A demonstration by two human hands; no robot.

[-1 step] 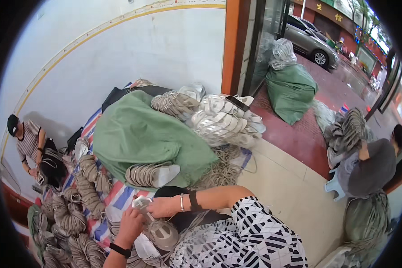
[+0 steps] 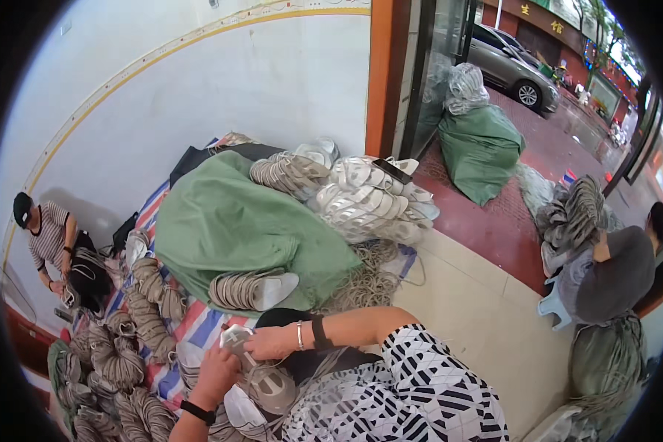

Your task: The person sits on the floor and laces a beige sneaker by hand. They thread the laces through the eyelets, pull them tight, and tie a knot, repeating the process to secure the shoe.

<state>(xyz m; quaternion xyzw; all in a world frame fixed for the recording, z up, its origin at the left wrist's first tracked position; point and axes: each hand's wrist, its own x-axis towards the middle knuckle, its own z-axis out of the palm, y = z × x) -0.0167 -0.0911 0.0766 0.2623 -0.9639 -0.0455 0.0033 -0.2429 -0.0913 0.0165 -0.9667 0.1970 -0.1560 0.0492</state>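
Observation:
My left hand [image 2: 219, 370], a dark band on its wrist, has its fingers closed on the near edge of a small pale grey-white shoe upper [image 2: 233, 337]. From the other side my right hand [image 2: 267, 343], wearing a bracelet and a dark band, pinches the same upper. The fingertips partly cover it, and fine detail there is blurred. Just below both hands lies a beige shoe upper [image 2: 271, 389] with cut-outs. Beside that is a white rounded piece [image 2: 241, 409]. Strands of beige cord run across my lap near the patterned clothing [image 2: 346, 401].
A green cloth sack [image 2: 236, 214] lies ahead on a striped sheet, with a row of stacked uppers [image 2: 243, 289] against it. Bundled uppers [image 2: 114, 357] lie at left, white ones [image 2: 368, 199] beyond. One person [image 2: 51, 236] sits far left, another [image 2: 611, 272] at right.
My left hand has shifted very slightly while staying on the shoe upper. My right hand keeps nearly the same place.

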